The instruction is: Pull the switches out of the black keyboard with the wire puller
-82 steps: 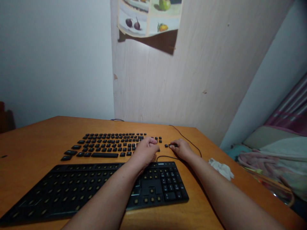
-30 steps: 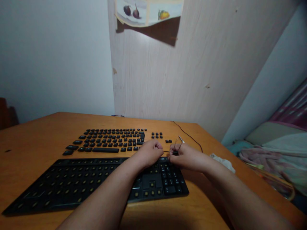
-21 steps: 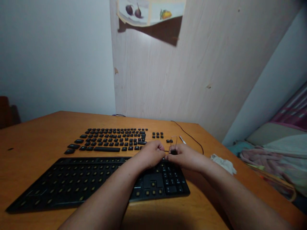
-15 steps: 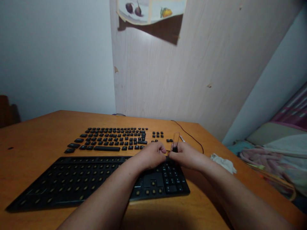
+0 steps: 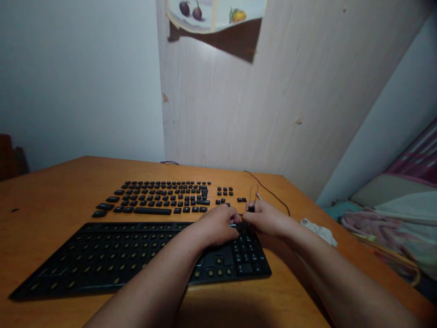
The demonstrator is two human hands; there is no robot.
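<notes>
A black keyboard (image 5: 119,255) lies across the front of the desk. Most of its key positions are bare; caps remain on the number pad (image 5: 246,255). My left hand (image 5: 220,223) rests over the keyboard's upper right part, fingers curled in; whatever they hold is hidden. Close beside it, my right hand (image 5: 264,218) is closed around a wire keycap puller (image 5: 253,196), its wire loops pointing up and its black part between the fingers. A thin white-tipped piece (image 5: 258,196) shows behind that hand. Behind the keyboard, loose black keycaps (image 5: 164,197) lie in rows, with the space bar (image 5: 152,211) in front.
A crumpled white cloth (image 5: 319,232) lies on the desk (image 5: 61,191) to the right. A dark cable (image 5: 273,196) curves along the right rear. Past the right edge is bedding (image 5: 385,223). A wall stands behind, with fruit pictures (image 5: 215,16) on it.
My left hand has shifted slightly down and right onto the keyboard's top right area. My right hand has moved a little right and up, with the keycap puller still in it.
</notes>
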